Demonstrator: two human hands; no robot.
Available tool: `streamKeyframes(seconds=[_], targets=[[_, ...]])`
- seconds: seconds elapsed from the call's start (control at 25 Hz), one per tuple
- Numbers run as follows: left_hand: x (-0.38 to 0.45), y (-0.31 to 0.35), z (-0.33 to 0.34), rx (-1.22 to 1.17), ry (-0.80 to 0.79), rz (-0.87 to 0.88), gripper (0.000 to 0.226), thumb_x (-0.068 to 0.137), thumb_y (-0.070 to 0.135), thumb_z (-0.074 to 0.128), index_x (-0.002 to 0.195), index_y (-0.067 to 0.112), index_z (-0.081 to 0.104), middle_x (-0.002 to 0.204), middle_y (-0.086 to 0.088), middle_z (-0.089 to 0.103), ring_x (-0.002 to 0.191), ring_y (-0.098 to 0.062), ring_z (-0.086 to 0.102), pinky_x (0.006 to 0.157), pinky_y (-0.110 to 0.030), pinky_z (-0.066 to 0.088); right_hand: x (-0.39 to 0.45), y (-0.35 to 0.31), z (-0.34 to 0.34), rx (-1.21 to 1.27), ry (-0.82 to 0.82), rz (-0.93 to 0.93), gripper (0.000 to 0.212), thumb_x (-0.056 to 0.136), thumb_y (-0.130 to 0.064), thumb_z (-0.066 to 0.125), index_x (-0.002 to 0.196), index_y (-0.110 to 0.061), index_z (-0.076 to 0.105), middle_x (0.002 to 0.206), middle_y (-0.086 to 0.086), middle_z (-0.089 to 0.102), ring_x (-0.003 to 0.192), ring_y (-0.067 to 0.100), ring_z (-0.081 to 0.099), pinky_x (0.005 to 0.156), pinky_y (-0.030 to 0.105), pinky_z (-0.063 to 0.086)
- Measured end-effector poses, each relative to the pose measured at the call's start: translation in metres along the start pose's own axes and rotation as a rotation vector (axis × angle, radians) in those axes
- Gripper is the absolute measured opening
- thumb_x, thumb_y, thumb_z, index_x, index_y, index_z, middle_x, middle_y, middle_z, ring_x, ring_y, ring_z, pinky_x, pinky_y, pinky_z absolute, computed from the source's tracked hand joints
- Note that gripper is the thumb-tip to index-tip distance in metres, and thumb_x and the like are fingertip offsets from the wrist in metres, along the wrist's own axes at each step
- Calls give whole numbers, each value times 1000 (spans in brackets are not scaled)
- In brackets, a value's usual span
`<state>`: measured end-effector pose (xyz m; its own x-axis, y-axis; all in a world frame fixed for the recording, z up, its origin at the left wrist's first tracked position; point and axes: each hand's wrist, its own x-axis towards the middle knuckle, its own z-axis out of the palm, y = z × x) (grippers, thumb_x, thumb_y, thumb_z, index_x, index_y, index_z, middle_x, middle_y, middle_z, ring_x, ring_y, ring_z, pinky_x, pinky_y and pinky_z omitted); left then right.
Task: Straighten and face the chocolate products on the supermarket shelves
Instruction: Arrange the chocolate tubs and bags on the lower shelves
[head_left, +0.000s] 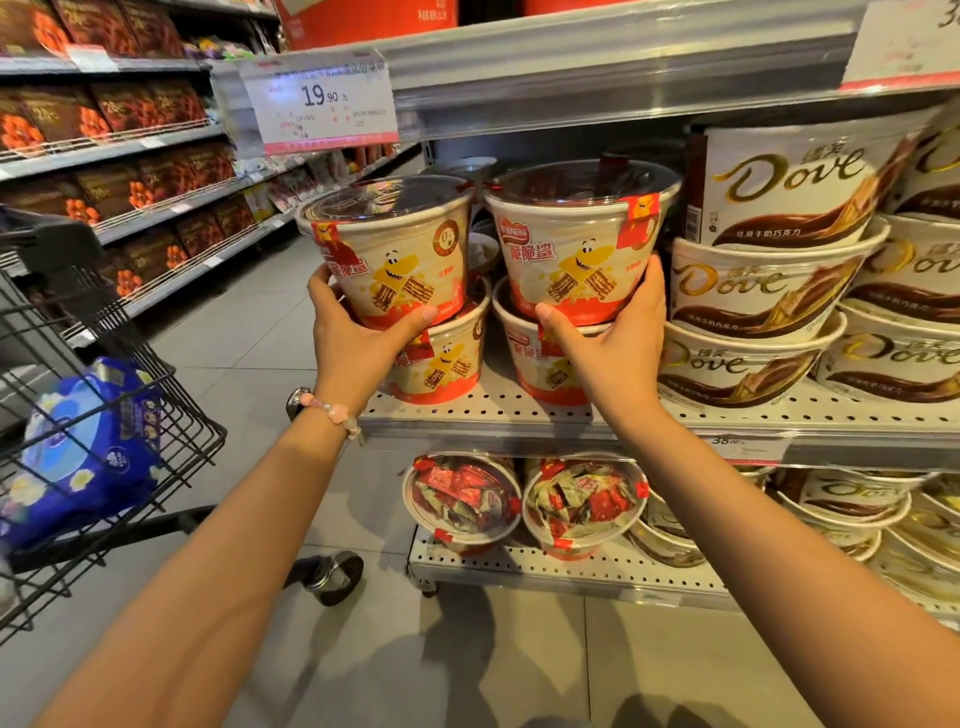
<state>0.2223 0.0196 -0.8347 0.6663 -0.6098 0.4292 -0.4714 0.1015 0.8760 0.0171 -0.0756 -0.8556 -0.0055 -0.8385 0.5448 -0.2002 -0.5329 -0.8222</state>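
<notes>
Up close at a supermarket chocolate bay, a person's left hand (347, 332) cups the base of the left Nestlé wafer tub (392, 249), thumb across its front, while the right hand (610, 338) is wrapped around the foot of the right Nestlé wafer tub (574, 239), fingers curled behind its far side. Both tubs sit atop lower tubs of the same product (447, 364) on the perforated middle shelf (519, 410), side by side and just apart, cartoon labels facing the aisle; the left one leans slightly. Stacked Dove chocolate tubs (763, 280) stand just beside the right hand. A beaded bracelet (332, 410) circles the left wrist. Above hangs a 19.90 price tag (319, 104). On the shelf below lie clear-lidded tubs of wrapped sweets (582, 504). A black shopping trolley (104, 415) holding a blue package (88, 447) stands on the left.
</notes>
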Motion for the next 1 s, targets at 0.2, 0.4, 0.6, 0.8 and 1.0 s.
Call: streamKeyframes(seconds=[0.2,0.4,0.6,0.8,1.0], targets=[[-5,4,-3,-16,-70,-5,111,54,50,82,141,24,18,135,8,46,117,-3,49,101,-36,45,-2,-4,-10,-33,-65,5,114,65,-53,77,147,-8,12,151,9,25,140,20,24,115,39,25],[-40,-1,-7,76,52,38,98,72,36,77,146,20,14,150,-1,29,132,-7,32,102,-18,30,-34,6,-36,-62,-63,-182,88,78,-40,71,143,-4,23,150,13,25,140,21,22,116,31,22],[-95,-55,-9,107,78,119,71,69,29,79,126,14,40,112,-1,49,98,-13,49,78,-16,43,-82,40,-67,-66,-131,-200,44,81,-21,70,117,-7,48,117,0,45,106,10,49,91,13,40],[-131,-126,0,351,-1,67,61,68,21,82,115,1,49,94,-11,51,83,-20,48,72,-39,48,-119,86,-77,-147,-263,158,28,83,-17,67,100,-17,45,80,-5,53,74,10,54,69,31,49],[-139,-162,23,324,-75,-410,87,64,36,83,133,8,37,129,-20,44,116,-35,47,92,-40,43,-142,124,-62,-262,-374,489,62,81,-25,70,126,-8,31,118,13,60,106,32,60,86,43,50]])
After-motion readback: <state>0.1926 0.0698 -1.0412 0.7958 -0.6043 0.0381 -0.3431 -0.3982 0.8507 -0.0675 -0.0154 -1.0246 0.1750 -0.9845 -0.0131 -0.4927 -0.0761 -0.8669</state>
